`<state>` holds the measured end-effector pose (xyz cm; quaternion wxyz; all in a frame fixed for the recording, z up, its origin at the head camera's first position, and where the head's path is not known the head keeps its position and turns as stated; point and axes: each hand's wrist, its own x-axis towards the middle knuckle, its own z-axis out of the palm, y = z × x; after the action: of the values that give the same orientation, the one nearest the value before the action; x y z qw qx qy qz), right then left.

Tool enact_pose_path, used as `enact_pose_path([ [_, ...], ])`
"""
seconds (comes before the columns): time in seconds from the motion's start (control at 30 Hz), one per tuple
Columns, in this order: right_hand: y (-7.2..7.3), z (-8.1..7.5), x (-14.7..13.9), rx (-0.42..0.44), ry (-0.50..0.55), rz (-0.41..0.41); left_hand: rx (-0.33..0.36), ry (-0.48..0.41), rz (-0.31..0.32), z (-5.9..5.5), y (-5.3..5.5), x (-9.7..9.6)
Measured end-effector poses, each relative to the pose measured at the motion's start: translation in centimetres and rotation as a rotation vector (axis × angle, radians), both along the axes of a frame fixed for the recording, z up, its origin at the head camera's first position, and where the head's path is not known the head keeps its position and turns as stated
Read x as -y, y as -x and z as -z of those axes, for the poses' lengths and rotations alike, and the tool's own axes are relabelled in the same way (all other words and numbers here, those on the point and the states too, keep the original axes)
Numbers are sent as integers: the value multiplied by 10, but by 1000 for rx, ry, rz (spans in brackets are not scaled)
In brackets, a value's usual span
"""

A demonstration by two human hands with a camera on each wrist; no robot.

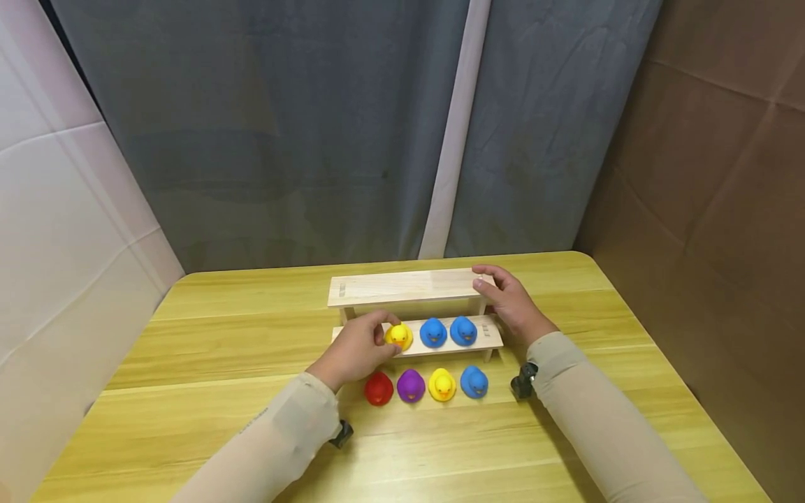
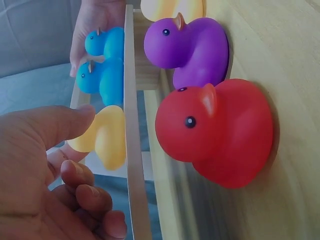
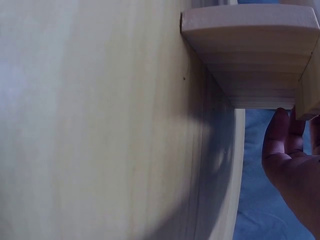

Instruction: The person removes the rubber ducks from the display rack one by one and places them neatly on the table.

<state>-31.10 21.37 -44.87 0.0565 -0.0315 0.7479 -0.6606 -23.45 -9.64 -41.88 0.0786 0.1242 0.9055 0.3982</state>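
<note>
My left hand (image 1: 358, 347) pinches a yellow rubber duck (image 1: 399, 337) at the left part of the low wooden shelf (image 1: 493, 335). Thumb and index finger sit on either side of the duck in the left wrist view. Two blue rubber ducks (image 1: 433, 333) stand to its right on the same board. Behind it rises a taller wooden shelf (image 1: 402, 285), its top bare. My right hand (image 1: 512, 304) holds that shelf's right end, thumb on top and fingers at the back edge. In the right wrist view, bent fingers (image 3: 277, 137) show beside the shelf's end.
On the table (image 1: 220, 377), before the low shelf, a row holds a red duck (image 1: 379, 388), a purple duck (image 1: 411, 385), another yellow duck (image 1: 442, 385) and another blue duck (image 1: 474, 382). A grey curtain (image 1: 283, 140) hangs behind the table.
</note>
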Motion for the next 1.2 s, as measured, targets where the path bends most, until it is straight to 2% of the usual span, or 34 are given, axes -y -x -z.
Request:
enact_pose_path([
  [0.6,1,0,0,-7,2,-3,-11,-36,2,-6,-12,3],
  [1.2,1,1,-1,-7,7,2,-19,-59,62,-10,-32,7],
])
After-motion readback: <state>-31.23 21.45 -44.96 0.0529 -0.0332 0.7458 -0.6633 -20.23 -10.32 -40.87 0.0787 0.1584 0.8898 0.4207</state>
